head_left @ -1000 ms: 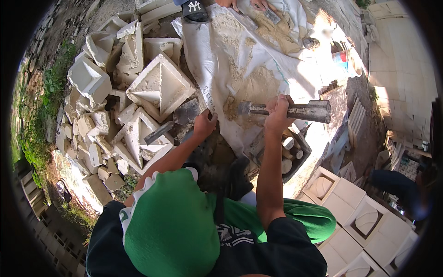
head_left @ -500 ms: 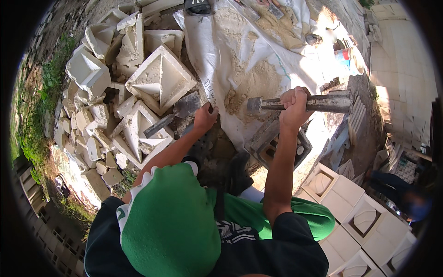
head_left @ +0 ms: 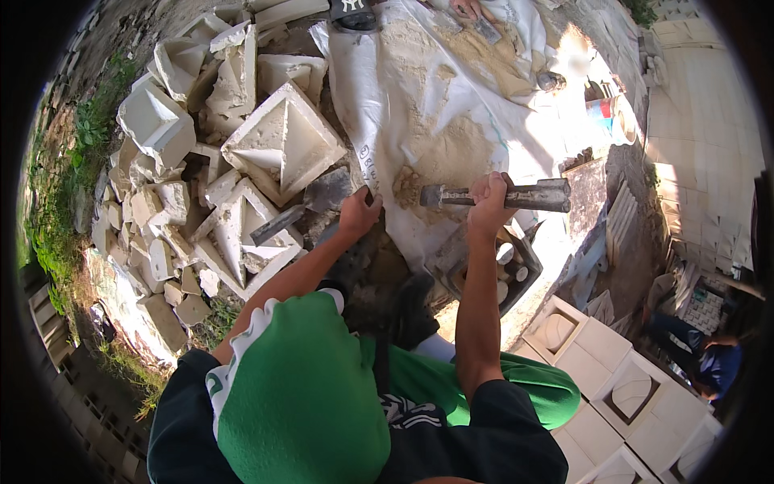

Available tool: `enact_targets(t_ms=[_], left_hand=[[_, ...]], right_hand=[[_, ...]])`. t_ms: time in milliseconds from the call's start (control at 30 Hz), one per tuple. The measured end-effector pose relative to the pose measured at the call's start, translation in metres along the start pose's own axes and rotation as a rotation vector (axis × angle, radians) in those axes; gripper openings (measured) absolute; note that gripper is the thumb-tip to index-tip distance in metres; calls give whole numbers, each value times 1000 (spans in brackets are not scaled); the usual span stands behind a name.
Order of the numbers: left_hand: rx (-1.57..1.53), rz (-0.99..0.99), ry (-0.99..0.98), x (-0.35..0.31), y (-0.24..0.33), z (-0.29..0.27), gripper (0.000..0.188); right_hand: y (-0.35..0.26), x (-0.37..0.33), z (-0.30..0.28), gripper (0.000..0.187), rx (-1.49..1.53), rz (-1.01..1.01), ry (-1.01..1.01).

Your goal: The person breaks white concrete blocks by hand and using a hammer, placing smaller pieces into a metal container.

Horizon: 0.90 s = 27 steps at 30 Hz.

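My right hand (head_left: 487,204) is wrapped round the middle of a grey metal bar-shaped tool (head_left: 542,195). The tool lies level in the air, its blunt block end to the left and its broader end to the right, above the sheet and a dark frame (head_left: 528,254) with pale round pieces in it. My left hand (head_left: 359,214) has its fingers curled together beside the sheet's edge; what they hold, if anything, is hidden. Just left of it lies a trowel-like tool with a flat grey blade (head_left: 327,190) and a dark handle (head_left: 278,225), against the pale blocks.
Broken pale hollow blocks (head_left: 284,143) are heaped at left. A white sheet (head_left: 355,81) carries sandy powder (head_left: 451,153). At the top, another person's hand (head_left: 466,8) is beside a small trowel (head_left: 487,31). Pale square blocks (head_left: 597,343) stand lower right; a person in blue (head_left: 717,367) is beyond.
My right hand has moved down and left with the metal tool, uncovering more of the frame's right side. My left hand stays nearly in place. The person at far right has shifted.
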<state>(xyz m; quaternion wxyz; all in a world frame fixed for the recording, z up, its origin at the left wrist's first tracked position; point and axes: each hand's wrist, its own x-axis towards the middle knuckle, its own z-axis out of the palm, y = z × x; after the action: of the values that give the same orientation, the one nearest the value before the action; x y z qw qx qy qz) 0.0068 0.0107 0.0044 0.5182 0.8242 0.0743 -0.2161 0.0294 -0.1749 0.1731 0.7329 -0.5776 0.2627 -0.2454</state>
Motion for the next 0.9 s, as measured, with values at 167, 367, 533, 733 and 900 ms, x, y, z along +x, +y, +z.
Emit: enact_targets(t_ms=[167,367,533,733,900], left_hand=[[7,-19,-7,2,8,-3,31],[-65,-28,15,-1,12,4,29],[-45,-13,18,-2,13,-1,29],[-57,-16,-1,-2,10,6,29],[-100,-23,40,-4,7,3,28]], right_hand=[[-25,1,2,30,88,-92,-52],[31,17,5,30,32,-15,-38],[-14,7,11,28,-66,-3,-89],[27,1,5,30,-21,-42,-107],[21,4,19,31,-151,32,-235]])
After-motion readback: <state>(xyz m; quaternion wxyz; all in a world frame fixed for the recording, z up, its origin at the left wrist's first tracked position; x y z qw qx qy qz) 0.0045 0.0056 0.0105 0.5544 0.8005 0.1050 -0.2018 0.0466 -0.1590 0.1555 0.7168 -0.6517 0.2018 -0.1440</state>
